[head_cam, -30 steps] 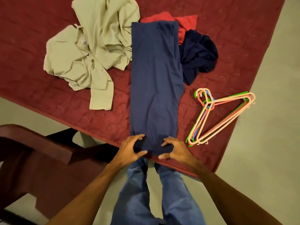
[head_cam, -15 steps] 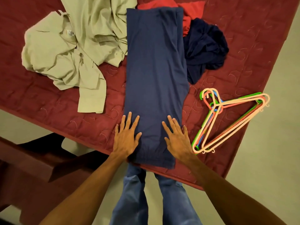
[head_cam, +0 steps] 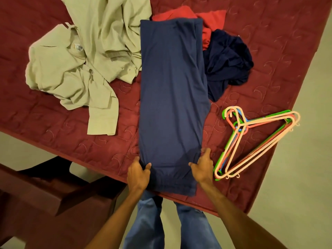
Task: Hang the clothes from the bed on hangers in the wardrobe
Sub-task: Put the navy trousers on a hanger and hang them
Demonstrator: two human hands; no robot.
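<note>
Both hands switch from smoothing the blue garment (head_cam: 172, 97) to gripping it.

Head view: half a second ago both palms lay flat on it, fingers spread. Now the left hand (head_cam: 138, 172) pinches its left edge, thumb on top and fingers tucked under. The right hand (head_cam: 202, 168) pinches the right edge, thumb on the cloth. The garment lies folded lengthwise on the bed (head_cam: 53, 133), its near end at the bed's edge and the hangers (head_cam: 251, 141) just beside it. Smoothing looks finished, and a lift or fold for a hanger probably comes next.
</note>
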